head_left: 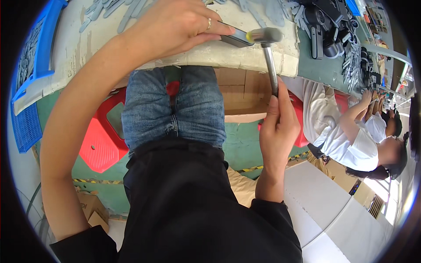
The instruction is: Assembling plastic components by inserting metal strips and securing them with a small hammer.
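With its fingers closed, my left hand [186, 26] grips a dark grey, narrow box-like part [239, 37] near the front edge of the worktable [193, 57]. My right hand [280, 127] is wrapped round the handle of a small hammer [269, 59]. The hammer's head, slightly blurred, has a yellowish face turned toward the right end of the grey part. Whether the face touches the part or is just short of it, I cannot tell. My left palm and fingers hide the other end of the part.
Flat grey strips [131, 13] lie along the table's far side. Black parts [322, 26] are heaped at the right. A blue bin [37, 65] stands at the left. Co-workers [351, 136] sit to my right. A red stool [103, 144] is beside my legs.
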Motion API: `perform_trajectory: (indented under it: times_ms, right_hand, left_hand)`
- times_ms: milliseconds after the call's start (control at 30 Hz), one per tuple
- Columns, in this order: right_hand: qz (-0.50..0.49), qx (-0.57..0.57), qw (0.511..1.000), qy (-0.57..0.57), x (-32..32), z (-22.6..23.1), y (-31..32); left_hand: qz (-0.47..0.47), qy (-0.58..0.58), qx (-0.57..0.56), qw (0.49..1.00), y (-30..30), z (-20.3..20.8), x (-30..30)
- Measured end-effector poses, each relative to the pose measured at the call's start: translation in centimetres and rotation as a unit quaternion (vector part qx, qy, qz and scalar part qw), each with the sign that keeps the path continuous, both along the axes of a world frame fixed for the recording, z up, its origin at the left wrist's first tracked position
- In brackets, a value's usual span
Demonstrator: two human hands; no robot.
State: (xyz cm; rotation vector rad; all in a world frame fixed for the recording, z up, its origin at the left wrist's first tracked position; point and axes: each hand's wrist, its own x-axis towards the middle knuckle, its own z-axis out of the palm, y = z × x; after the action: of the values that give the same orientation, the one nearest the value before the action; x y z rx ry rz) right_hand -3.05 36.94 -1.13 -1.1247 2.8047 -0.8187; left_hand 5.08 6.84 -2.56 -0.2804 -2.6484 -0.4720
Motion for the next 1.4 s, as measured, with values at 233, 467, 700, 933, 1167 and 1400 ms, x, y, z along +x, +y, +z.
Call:
perform_trajectory:
  times_ms: [233, 467, 700, 933, 1167, 1400]
  right_hand:
    - [0.061, -0.107, 0.988, 0.088, -1.1, -0.3, 0.4]
    - [0.031, -0.036, 0.999, 0.023, -0.4, 0.4, 0.4]
    - [0.062, -0.055, 0.996, 0.027, -0.3, -0.2, 0.1]
    - [0.072, -0.043, 0.996, 0.022, 0.0, 0.7, -1.7]
    - [-0.071, -0.173, 0.972, -0.143, -1.0, 1.3, 2.1]
    - [-0.031, -0.192, 0.967, -0.166, -0.8, 0.7, 2.9]
  left_hand:
    - [0.01, 0.008, -0.019, 1.0, 0.2, -0.4, -0.1]
    - [-0.022, 0.23, -0.106, 0.967, -0.5, -2.5, -1.4]
    - [0.099, -0.01, 0.002, 0.995, 0.7, -1.5, 0.1]
    - [0.114, -0.036, 0.048, 0.992, 0.7, -1.2, 0.1]
    - [-0.045, -0.049, -0.116, 0.991, 2.6, 2.3, -1.0]
    - [0.041, 0.027, 0.039, 0.998, 2.3, 0.8, 1.9]
